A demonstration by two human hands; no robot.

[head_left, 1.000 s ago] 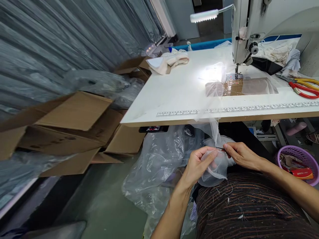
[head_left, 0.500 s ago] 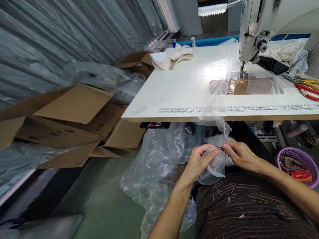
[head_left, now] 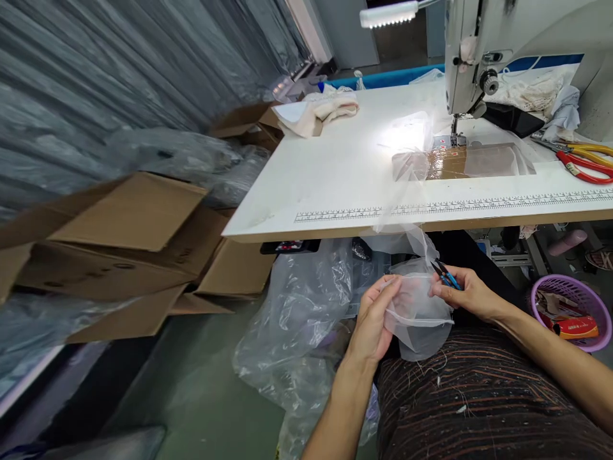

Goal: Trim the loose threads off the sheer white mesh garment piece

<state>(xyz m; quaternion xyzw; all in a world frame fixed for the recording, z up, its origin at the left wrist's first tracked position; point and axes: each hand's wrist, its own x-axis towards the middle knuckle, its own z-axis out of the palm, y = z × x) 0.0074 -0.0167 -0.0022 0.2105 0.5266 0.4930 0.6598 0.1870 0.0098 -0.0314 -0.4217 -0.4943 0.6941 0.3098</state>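
- Having a tall grey sheet [head_left: 119, 70] hanging in folds at the far left
- Facing a white table [head_left: 306, 172], with a ruler strip [head_left: 454, 203] running along its near edge
- Looking toward a sewing machine [head_left: 469, 64] at the right of the table, with a lit lamp [head_left: 390, 15] shining beside it
- Seeing an open cardboard box [head_left: 119, 217] lying to the left of the table, flaps spread
- Having a clear plastic bag [head_left: 306, 306] bunching below the table's near edge
- Seeing a purple basket [head_left: 603, 319] standing low at the right, holding a red box [head_left: 577, 328]
- Grasping the sheer white cloth [head_left: 421, 316] between the thumb and fingers of the left hand [head_left: 376, 319], in front of the lap and below the table edge, with a thin part of it running up over that edge toward the machine
- Seeing red-handled and yellow-handled tools [head_left: 587, 167] lying on the table, right of the needle
- Gripping small blue snips [head_left: 448, 276] in the right hand [head_left: 467, 295], closing the fingers around the handles and pointing the blades up beside the cloth, near its upper right side
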